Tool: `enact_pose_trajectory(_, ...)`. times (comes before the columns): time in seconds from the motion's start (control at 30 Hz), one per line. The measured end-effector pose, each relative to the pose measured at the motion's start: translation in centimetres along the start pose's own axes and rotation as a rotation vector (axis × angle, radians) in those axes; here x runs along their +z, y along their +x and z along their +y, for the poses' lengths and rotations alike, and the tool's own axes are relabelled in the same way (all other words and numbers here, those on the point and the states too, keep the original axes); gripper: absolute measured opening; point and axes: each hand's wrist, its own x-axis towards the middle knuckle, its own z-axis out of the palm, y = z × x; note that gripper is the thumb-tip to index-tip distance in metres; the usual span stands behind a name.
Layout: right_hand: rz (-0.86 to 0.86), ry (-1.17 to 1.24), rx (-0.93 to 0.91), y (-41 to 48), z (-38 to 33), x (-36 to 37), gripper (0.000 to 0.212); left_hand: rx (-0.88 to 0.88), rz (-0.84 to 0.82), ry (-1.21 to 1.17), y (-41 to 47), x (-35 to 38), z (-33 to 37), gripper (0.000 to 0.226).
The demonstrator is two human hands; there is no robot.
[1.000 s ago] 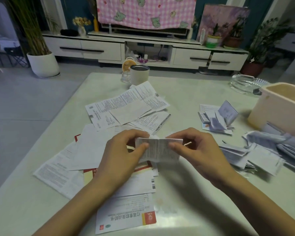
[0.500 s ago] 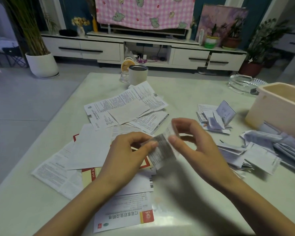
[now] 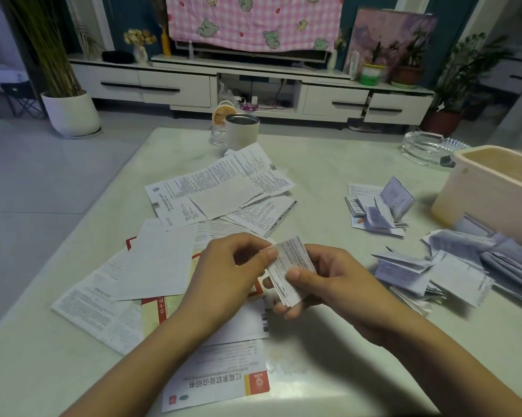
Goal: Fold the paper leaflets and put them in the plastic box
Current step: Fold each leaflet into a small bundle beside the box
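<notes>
While my left hand (image 3: 223, 272) pinches the folded leaflet (image 3: 292, 260) at its upper corner, my right hand (image 3: 335, 284) grips its lower half; the plastic box (image 3: 479, 203) stands at two o'clock from it.

The left hand (image 3: 226, 272) pinches the upper edge of a folded leaflet (image 3: 289, 266); the right hand (image 3: 338, 284) grips its lower half, thumb on top. Unfolded leaflets (image 3: 217, 191) lie spread across the worktop (image 3: 344, 182) from 8 to 11 o'clock. A heap of folded leaflets (image 3: 452, 266) sits at 3 o'clock, just beside the plastic box (image 3: 488, 200) at 2 o'clock.
</notes>
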Motion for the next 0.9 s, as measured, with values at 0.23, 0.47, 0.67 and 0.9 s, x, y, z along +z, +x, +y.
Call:
enact_pose_trajectory(0.23, 0.157, 0.077, 0.042, 0.2, -0.2, 0.2, 0.027, -0.130, 0.078, -0.154, 0.4, 0.4, -0.1, 0.009)
enact_pose_trajectory(0.47, 0.233, -0.093, -0.015, 0.1, 0.1, 0.0, 0.025, -0.168, -0.001, -0.189, 0.1, 0.7, 0.0, 0.012)
enact_pose_trajectory(0.67, 0.163, 0.018, 0.004, 0.0, 0.1, 0.2, 0.022, -0.130, 0.075, -0.179, 0.1, 0.8, -0.1, 0.020)
enact_pose_trajectory(0.9, 0.208, -0.044, 0.033, 0.2, 0.8, 0.0, 0.012, -0.145, 0.046, -0.193, 0.0, 0.8, -0.1, 0.016)
